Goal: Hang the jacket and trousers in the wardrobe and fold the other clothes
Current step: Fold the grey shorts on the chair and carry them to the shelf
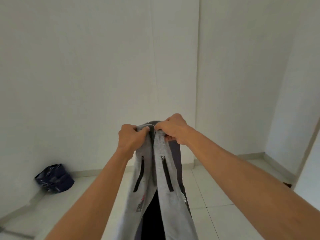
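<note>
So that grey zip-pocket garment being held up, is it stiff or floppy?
Probably floppy: the grey garment hangs straight down from where the left hand and right hand bunch its top edge. It looks thick and fleecy, so likely not slippery. Likely light, since fingers alone hold it.

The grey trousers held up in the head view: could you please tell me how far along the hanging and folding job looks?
Nothing looks finished. In hand: the left hand and right hand grip the top of the grey trousers, which hang down. No hanger, open wardrobe or folded clothes show. Left: hanging these, the jacket and all the folding.
</note>
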